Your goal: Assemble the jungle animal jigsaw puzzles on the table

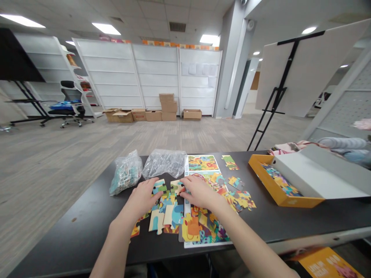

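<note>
Near the middle of the dark table, my left hand (142, 197) has its fingers and thumb curled around the left edge of a blue and green puzzle piece (159, 186). A short gap to the right, my right hand (201, 192) pinches a cream and green puzzle piece (175, 187) at its right side. Below both hands lie several loose puzzle pieces (157, 221), some overlapping. Under my right hand and forearm is a printed puzzle picture sheet (203, 163), with many pieces heaped on it, among them an orange animal piece (191, 227).
Left of the sheet lie a clear bag with teal and white contents (126, 173) and a crumpled clear plastic bag (165, 163). An open orange box (285, 200) holding pieces stands to the right. Loose pieces (230, 162) lie between. Behind the table stands an easel board (290, 77).
</note>
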Demonstrator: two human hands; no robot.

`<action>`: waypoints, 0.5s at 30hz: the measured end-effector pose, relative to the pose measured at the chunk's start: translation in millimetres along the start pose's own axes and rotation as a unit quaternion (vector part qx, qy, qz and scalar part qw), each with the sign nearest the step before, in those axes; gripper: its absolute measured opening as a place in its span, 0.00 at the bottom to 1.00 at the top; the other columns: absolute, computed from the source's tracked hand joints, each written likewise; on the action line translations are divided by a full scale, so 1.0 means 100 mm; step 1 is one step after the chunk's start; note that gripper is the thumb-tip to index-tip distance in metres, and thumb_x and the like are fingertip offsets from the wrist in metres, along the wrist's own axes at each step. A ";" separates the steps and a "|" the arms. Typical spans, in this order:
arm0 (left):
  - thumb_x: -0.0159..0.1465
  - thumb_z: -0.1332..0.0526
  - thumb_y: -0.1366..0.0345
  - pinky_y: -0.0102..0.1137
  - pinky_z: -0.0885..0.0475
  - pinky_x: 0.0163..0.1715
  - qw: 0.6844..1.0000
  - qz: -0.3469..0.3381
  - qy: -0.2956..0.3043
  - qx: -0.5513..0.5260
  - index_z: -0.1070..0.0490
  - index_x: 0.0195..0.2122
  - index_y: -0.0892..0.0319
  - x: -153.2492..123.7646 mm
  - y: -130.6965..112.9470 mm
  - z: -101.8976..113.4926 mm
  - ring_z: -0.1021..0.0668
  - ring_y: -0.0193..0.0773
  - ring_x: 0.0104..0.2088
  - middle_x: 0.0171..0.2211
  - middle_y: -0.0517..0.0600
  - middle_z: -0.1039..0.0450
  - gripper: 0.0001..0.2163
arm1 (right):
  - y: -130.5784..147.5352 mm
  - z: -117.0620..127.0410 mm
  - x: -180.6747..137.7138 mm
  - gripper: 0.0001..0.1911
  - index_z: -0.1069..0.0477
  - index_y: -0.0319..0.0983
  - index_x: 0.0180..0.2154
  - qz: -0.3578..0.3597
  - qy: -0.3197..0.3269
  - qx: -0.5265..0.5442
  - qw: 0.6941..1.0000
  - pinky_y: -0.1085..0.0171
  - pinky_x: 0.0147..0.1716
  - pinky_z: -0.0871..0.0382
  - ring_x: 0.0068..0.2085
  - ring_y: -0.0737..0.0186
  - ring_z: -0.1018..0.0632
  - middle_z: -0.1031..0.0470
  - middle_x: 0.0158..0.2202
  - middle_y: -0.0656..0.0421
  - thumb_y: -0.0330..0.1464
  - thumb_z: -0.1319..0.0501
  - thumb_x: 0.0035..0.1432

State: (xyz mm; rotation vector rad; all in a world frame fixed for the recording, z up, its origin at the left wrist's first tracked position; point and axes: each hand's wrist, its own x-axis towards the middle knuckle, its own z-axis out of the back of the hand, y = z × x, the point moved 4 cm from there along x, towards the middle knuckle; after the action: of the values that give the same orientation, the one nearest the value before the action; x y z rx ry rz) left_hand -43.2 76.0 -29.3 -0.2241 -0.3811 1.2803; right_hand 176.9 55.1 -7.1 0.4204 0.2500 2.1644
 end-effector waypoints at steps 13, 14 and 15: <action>0.55 0.35 0.52 0.38 0.19 0.35 0.967 0.046 -0.102 -0.229 0.28 0.49 0.59 0.05 -0.06 0.20 0.18 0.43 0.35 0.43 0.54 0.25 0.23 | -0.07 0.02 0.05 0.10 0.27 0.38 0.40 -0.011 -0.063 0.001 0.998 0.61 0.45 0.34 0.44 0.56 0.24 0.23 0.41 0.52 0.38 0.39 0.65; 0.54 0.34 0.51 0.39 0.19 0.37 0.959 0.056 -0.106 -0.258 0.28 0.50 0.58 0.03 -0.08 0.22 0.18 0.43 0.35 0.41 0.53 0.24 0.25 | -0.08 0.03 0.05 0.09 0.26 0.38 0.38 -0.015 -0.070 0.009 0.997 0.61 0.44 0.35 0.43 0.56 0.24 0.23 0.40 0.53 0.37 0.40 0.66; 0.54 0.33 0.50 0.40 0.19 0.38 0.949 0.067 -0.104 -0.290 0.30 0.51 0.59 0.00 -0.11 0.24 0.18 0.44 0.35 0.38 0.51 0.22 0.27 | -0.10 0.05 0.05 0.09 0.26 0.38 0.37 -0.023 -0.077 0.020 0.997 0.62 0.43 0.35 0.42 0.57 0.24 0.23 0.38 0.53 0.35 0.41 0.66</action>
State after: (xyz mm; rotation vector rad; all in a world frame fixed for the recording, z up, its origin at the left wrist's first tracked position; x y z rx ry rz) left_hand -42.3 72.2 -3.3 -0.6233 -0.9367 1.3037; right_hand 183.4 64.9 -4.4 0.5953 0.2150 2.0735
